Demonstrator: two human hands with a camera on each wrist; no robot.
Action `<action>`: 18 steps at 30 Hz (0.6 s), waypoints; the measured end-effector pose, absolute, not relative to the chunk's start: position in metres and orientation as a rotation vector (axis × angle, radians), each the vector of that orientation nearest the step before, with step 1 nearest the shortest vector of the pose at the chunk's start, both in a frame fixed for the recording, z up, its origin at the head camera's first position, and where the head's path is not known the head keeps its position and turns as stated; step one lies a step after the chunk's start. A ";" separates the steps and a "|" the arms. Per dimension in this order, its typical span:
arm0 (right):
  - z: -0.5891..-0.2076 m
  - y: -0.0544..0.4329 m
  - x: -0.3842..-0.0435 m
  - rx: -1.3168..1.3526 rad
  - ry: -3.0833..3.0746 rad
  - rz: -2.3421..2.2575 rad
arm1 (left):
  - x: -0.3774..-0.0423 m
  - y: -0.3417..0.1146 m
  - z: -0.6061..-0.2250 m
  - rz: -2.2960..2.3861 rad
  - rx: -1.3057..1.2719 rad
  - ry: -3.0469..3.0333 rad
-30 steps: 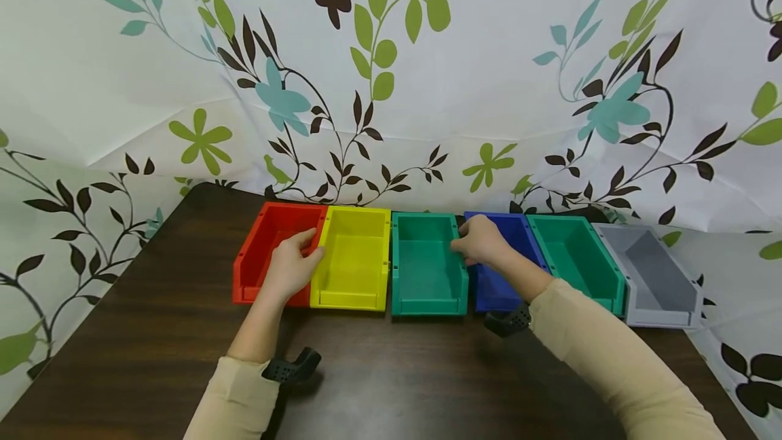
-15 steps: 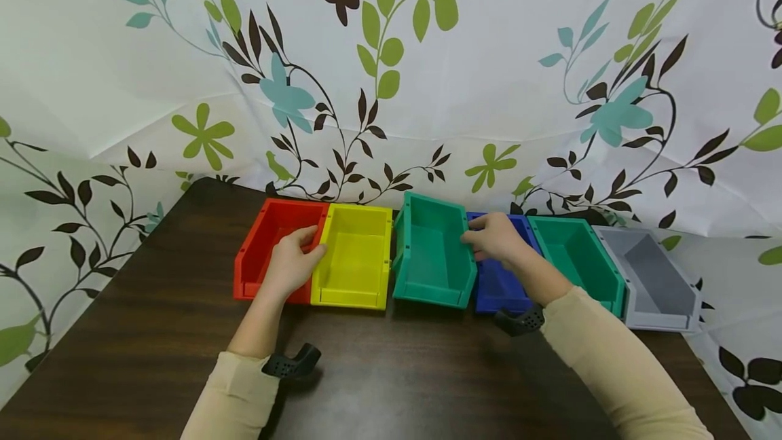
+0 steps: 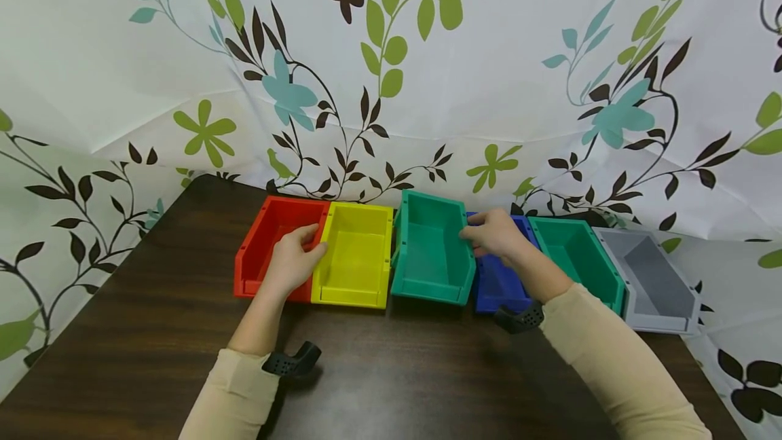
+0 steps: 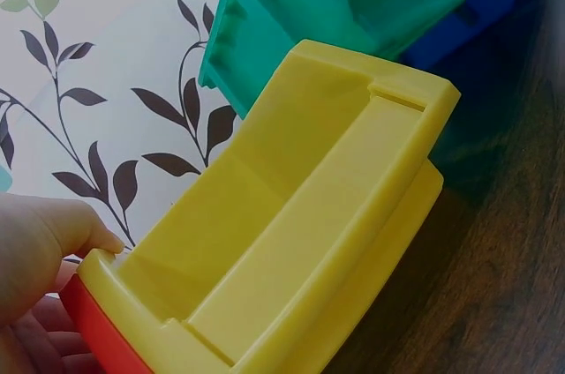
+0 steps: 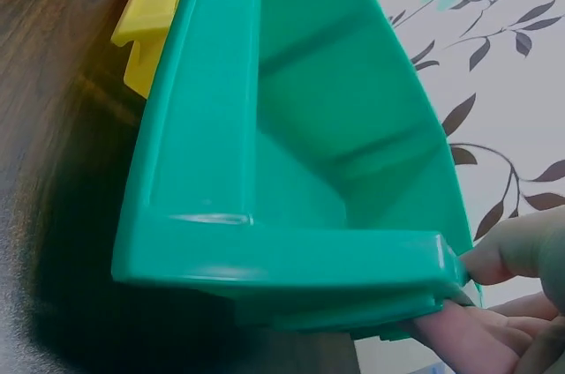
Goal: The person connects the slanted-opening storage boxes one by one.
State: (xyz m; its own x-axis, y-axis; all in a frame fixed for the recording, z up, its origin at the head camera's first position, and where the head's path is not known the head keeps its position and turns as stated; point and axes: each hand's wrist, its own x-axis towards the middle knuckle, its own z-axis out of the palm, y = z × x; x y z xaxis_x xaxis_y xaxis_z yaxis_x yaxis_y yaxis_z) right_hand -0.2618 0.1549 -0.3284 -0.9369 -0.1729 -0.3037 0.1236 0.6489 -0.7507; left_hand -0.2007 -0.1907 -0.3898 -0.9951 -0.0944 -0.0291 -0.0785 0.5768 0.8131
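A yellow bin (image 3: 360,277) and a red bin (image 3: 259,253) stand side by side at the left of a row. My left hand (image 3: 292,262) pinches their adjoining walls; in the left wrist view its fingers (image 4: 57,343) curl beside the red edge. With my right hand (image 3: 493,235) I pinch the right side wall of a green bin (image 3: 427,250), thumb and fingers at its rim in the right wrist view. This bin is raised and tilted off the table, left of a blue bin (image 3: 497,290) that the hand partly covers.
Right of the blue bin stand a second green bin (image 3: 580,263) and a grey bin (image 3: 644,270). All rest along the back of a dark wooden table (image 3: 379,372). A leaf-patterned cloth (image 3: 525,53) hangs behind. Each wrist wears a black device.
My right hand has lifted and tilted the middle green bin, moving slightly right, with a small shift back left since half a second ago. My left hand has kept its place.
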 end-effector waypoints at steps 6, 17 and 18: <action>-0.316 0.145 -0.257 -0.117 2.643 -1.096 | -0.201 -0.191 -0.389 -1.419 0.136 -2.782; -0.331 0.102 -0.238 -0.259 2.894 -0.697 | -0.202 -0.191 -0.388 -1.411 0.116 -2.782; -0.334 0.098 -0.236 -0.286 2.921 -0.658 | -0.202 -0.190 -0.389 -1.407 0.114 -2.782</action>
